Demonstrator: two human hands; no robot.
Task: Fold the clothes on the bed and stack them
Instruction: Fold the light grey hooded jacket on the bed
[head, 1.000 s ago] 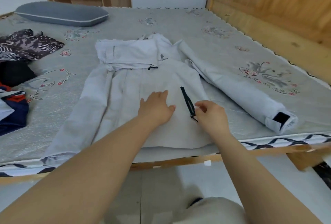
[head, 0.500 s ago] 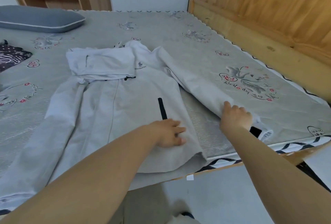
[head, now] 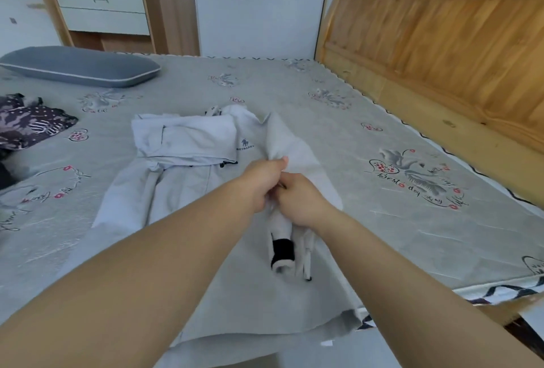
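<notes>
While both bare forearms reach out over the near edge of the bed, the left hand (head: 260, 183) and right hand (head: 300, 200) meet above the middle of a pale grey-white hooded jacket (head: 182, 191) spread flat on the grey floral-printed mattress cover (head: 382, 220). Left hand: fingers curled, gripping a bunched fold of the jacket's right sleeve (head: 290, 158), thumb tip showing at the top of the fold. Right hand: fingers curled round the same sleeve just below, knuckles touching the left hand. Sleeve is drawn across the jacket's front; its end hangs down between the wrists, with a black cuff band (head: 283, 248) lying on the body fabric. Hood is folded flat at the jacket's upper left; a small dark horse logo (head: 245, 144) sits on the chest. Jacket hem overhangs the near bed edge. Dark patterned garment (head: 28, 123) lies at the left edge of the bed, well apart from the jacket. Grey-blue pillow with pale piping (head: 79, 66) at the far left. Light wooden headboard (head: 441, 43) runs along the right side; wooden cabinet with white drawers (head: 103, 10) stands beyond the bed.
</notes>
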